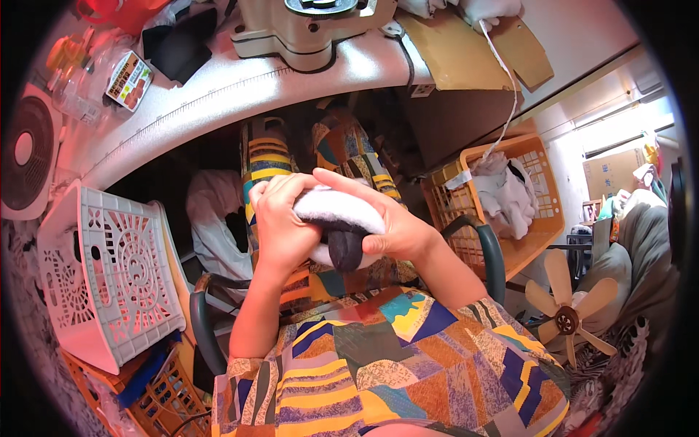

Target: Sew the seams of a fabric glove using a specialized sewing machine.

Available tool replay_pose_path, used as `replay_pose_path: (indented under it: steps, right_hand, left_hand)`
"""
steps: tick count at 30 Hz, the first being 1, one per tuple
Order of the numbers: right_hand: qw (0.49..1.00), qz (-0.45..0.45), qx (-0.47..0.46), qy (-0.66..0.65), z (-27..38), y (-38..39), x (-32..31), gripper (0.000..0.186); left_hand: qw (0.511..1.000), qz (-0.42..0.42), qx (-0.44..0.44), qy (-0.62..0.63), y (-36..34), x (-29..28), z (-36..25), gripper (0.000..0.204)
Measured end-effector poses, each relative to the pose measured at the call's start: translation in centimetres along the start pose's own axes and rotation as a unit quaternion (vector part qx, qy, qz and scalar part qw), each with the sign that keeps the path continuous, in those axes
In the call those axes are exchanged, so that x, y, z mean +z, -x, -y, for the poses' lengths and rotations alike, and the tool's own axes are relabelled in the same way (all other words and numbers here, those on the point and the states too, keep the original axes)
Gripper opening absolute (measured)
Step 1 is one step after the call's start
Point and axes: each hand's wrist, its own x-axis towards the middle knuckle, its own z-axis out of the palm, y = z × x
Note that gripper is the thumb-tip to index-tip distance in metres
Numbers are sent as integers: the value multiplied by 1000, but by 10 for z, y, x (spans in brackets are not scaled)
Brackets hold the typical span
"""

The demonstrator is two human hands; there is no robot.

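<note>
Sitting over patterned clothing [349, 357], held up: white-and-black plush piece [338, 206], dark stub [346, 253] pointing towards the torso; left hand [286, 221] has fingers clamped on its left side; right hand [399, 227] has fingers clamped on its right, thumb beside the stub; white basket [124, 269] at left; orange basket [537, 253] with white fabric [502, 197] at right; worktop [218, 105] ahead carries a cream machine [280, 33].

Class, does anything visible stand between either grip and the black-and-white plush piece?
Nothing visible does: the left grip and the right grip both hold the black-and-white plush piece directly, one at each side.
</note>
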Motion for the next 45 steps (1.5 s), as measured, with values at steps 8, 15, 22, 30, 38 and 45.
replay_pose_path:
  steps: [8, 15, 22, 30, 38, 45]
  right_hand:
    - [727, -364, -274, 514, -1, -7, 0, 33]
    - [624, -174, -334, 685, 25, 11, 16, 37]
    - [648, -188, -386, 629, 20, 11, 8, 41]
    - [828, -219, -189, 480, 17, 28, 7, 45]
    - [999, -49, -7, 11, 0, 15, 12, 103]
    - [963, -217, -57, 150, -10, 15, 4, 54]
  left_hand:
    - [970, -42, 183, -156, 35, 21, -48, 26]
    - [968, -99, 183, -142, 26, 18, -47, 29]
    - [967, -69, 230, -89, 38, 26, -61, 30]
    - [951, -111, 242, -157, 22, 8, -46, 34]
    - [994, -19, 107, -29, -8, 0, -22, 40]
    - [984, -71, 137, -93, 8, 0, -35, 28]
